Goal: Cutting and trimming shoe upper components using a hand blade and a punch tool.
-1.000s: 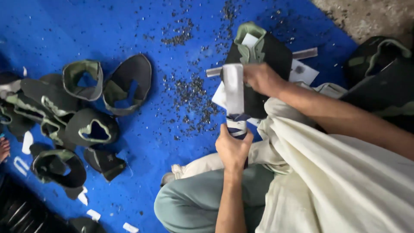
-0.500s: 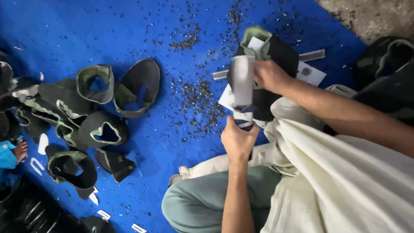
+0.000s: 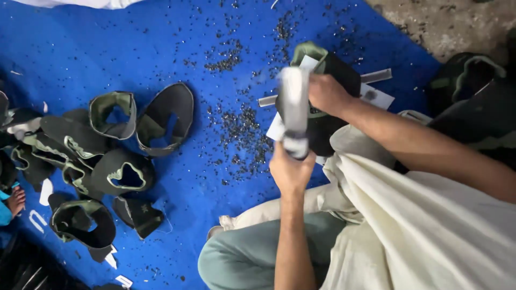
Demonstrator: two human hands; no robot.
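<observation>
- Head view looks down on a blue tarp (image 3: 107, 48) that covers most of the floor, with bare grey ground at the upper right corner.
- Cream cloth (image 3: 430, 225) drapes over the person's lap, beside a bent knee in pale green trousers (image 3: 242, 258).
- To the left, well apart from the hands, lies a heap of dark shoe uppers (image 3: 107, 156) with green-edged openings.
- Small dark specks (image 3: 242, 129) are scattered across the tarp between that heap and the hands.
- Just beyond the hands sits a black shoe upper (image 3: 333, 107) with a green lining, resting on a metal bar (image 3: 376, 75).
- Between the hands, a pale grey strip (image 3: 294, 102) stands nearly upright, blurred.
- Right hand (image 3: 325, 94) has its fingers closed on the strip's upper part, from the right side.
- Left hand (image 3: 290, 169) clamps the strip's lower end, fingers curled around it from below.
</observation>
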